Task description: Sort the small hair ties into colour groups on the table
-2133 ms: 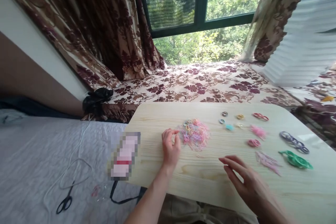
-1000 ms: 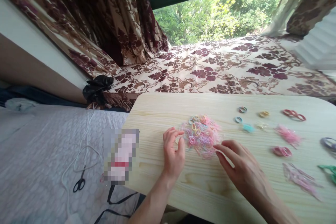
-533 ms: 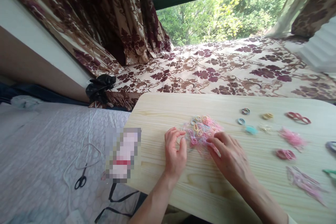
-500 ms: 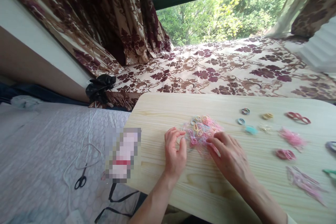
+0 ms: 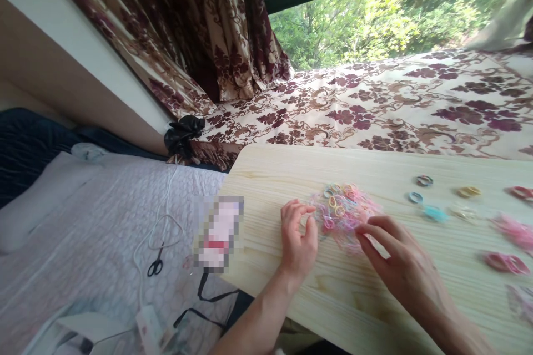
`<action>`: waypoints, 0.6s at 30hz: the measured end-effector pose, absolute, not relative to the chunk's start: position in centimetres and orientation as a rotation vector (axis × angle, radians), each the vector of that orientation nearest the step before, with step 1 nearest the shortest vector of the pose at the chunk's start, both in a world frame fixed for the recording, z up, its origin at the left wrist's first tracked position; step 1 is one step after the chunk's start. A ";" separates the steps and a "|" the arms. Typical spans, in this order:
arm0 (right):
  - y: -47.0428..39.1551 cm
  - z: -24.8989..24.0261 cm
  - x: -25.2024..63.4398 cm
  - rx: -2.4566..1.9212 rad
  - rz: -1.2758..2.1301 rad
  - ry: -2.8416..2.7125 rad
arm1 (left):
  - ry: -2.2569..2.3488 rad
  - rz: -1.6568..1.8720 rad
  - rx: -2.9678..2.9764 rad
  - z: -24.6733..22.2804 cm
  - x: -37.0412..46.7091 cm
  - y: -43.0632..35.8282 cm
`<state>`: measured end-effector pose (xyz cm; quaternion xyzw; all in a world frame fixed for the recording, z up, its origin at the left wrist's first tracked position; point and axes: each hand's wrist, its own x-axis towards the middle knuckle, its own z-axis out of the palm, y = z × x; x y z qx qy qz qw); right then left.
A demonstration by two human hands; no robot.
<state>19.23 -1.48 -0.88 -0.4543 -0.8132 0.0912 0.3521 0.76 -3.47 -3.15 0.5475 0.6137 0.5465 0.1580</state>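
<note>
A mixed pile of small coloured elastic bands (image 5: 343, 208) lies on the pale wooden table (image 5: 283, 172). My left hand (image 5: 298, 237) rests at the pile's left edge, fingers curved and apart, with nothing between them. At the pile's right edge, my right hand (image 5: 395, 249) has its thumb and forefinger pinched together; what they hold, if anything, is too small to make out. Farther right lie sorted groups: a blue ring (image 5: 415, 197), a dark patterned ring (image 5: 425, 181), turquoise bands (image 5: 435, 213), yellow bands (image 5: 469, 192) and pink loops (image 5: 506, 262).
A blurred pinkish object (image 5: 220, 233) sits on the table's left edge. Black scissors (image 5: 155, 266) and a white cable (image 5: 139, 266) lie on the bed (image 5: 104, 222) at left. Beyond the table is a flowered ledge (image 5: 353, 105) under the window.
The view has turned left, so the table and its contents appear farther right. My right thumb and forefinger have closed together at the pile's edge. My left hand keeps nearly the same pose.
</note>
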 end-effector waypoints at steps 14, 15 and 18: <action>-3.0 -0.2 25.7 -1.547 0.829 -1.882 | 1.759 1.534 1.588 -3.1 0.6 -3.6; -3.2 -0.1 25.9 -1.576 0.847 -1.887 | 1.762 1.530 1.581 -3.2 0.5 -3.6; -3.5 0.3 26.1 -1.635 0.790 -1.913 | 1.757 1.516 1.563 -3.6 0.3 -3.7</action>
